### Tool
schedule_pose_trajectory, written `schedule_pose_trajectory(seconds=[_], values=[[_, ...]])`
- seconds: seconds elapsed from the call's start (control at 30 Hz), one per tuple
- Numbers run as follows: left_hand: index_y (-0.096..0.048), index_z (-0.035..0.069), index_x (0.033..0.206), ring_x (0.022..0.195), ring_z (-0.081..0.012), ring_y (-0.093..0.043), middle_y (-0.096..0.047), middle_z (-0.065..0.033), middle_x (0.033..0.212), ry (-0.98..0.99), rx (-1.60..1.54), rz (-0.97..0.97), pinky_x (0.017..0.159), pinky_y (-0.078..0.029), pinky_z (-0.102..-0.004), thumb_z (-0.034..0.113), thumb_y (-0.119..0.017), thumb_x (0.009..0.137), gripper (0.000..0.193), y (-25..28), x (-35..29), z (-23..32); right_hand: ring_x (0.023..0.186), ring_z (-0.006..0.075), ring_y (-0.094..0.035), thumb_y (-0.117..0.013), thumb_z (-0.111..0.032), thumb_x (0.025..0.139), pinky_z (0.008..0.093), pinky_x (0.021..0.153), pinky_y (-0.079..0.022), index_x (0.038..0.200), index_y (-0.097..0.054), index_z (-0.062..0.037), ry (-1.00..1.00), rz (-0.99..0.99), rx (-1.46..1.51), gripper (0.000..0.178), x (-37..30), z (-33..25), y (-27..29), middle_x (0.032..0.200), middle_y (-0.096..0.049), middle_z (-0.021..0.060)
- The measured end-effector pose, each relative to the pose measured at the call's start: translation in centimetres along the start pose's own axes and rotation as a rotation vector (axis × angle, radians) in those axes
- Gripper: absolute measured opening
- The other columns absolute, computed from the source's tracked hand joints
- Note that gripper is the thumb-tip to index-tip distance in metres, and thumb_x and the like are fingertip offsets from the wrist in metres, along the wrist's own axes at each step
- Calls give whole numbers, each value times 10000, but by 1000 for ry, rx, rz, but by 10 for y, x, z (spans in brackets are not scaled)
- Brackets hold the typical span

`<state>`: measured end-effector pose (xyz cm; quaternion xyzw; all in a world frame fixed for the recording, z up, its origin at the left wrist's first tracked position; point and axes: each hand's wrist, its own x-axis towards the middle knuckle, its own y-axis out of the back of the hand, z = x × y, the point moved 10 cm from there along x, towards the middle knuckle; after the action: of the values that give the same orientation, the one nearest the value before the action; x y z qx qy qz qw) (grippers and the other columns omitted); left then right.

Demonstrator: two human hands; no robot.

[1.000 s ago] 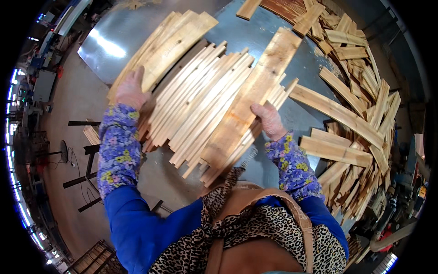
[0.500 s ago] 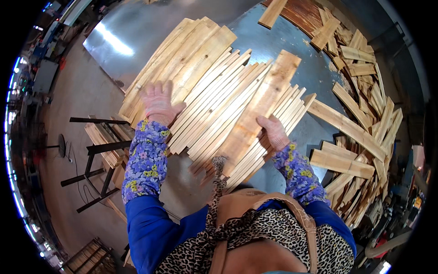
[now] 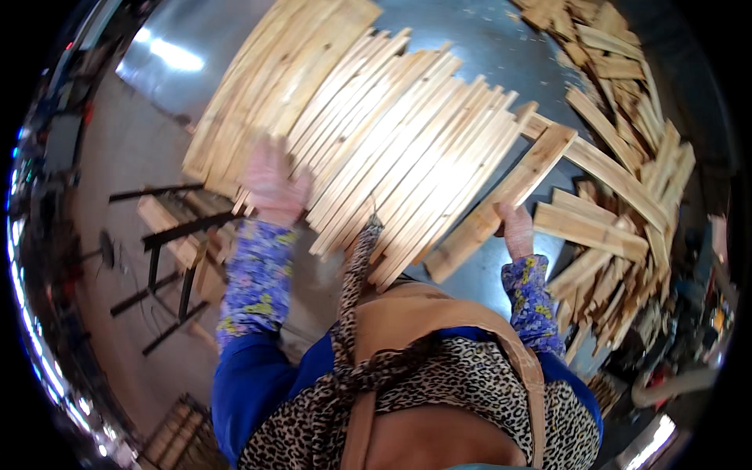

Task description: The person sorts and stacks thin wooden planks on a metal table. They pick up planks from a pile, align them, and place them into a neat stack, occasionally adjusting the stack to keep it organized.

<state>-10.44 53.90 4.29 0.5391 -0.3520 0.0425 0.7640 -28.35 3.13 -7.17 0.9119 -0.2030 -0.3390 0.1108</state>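
Gripped along its right edge by my gloved right hand [image 3: 517,230] is a single wooden board [image 3: 505,200], slanting just right of a row of boards. That row [image 3: 399,149] has narrow boards standing on edge side by side on the metal table. At its left, wider boards [image 3: 286,86] lie flat and overlapping. My gloved left hand [image 3: 276,184], blurred, is open with fingers stretched out, at the near end between the flat boards and the row. Whether it touches them I cannot tell.
Offcuts and short boards are heaped in a pile [image 3: 619,227] along the right side, one long plank [image 3: 615,176] reaching toward the row. The grey metal table [image 3: 486,47] shows behind. A dark metal stand [image 3: 172,235] holding wood is at the left, and a slatted crate [image 3: 176,435] sits lower left.
My right hand has carried the board off the top of the row, to the right and down beside it. My left hand stays near the flat boards' near end. The view has shifted.
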Motion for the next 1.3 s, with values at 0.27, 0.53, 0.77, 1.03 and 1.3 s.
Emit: schedule_pose_trajectory(seconds=[0.27,0.53,0.77,1.03,1.3], values=[[-489,-61,1576,1444,-486,-526,-560,-326,1561,976,217,-202,1264,-373,-557,480,-871,875,965,20,-134,-33,1467,413,-569,-663,-591,1073,415,1213,-419,1718,-324,8,314,-16,-31,943,11,27,-92,1579,-600,284],[-553,7,1536,1298,-479,-662,-702,-309,1361,1201,-13,-288,1129,-518,-538,430,-799,942,769,44,-168,43,1467,376,-562,-720,-345,1060,450,1256,-443,1701,-371,17,368,114,426,814,44,13,-49,1625,-543,270],[-630,-10,1442,1255,-434,-689,-730,-261,1316,736,-617,-623,1126,-514,-501,455,-675,1004,641,-108,-110,134,1039,292,-790,-656,-513,1071,416,859,-691,1362,-709,-13,-33,-86,895,581,89,13,25,1230,-784,183],[-325,-31,1727,1436,-267,-578,-558,-164,1631,979,-1696,-459,1229,-425,-390,231,-738,902,959,-202,-81,177,1300,358,-699,-620,-691,1046,504,1064,-631,1596,-529,-38,51,-458,1062,858,90,44,24,1527,-651,200],[-381,-19,1711,1420,-270,-618,-611,-172,1587,1103,-1818,-430,1228,-466,-394,192,-766,825,988,-126,-20,190,1228,316,-749,-622,-707,1044,468,1011,-666,1603,-542,-59,210,-474,1095,859,60,-25,54,1447,-716,161]])
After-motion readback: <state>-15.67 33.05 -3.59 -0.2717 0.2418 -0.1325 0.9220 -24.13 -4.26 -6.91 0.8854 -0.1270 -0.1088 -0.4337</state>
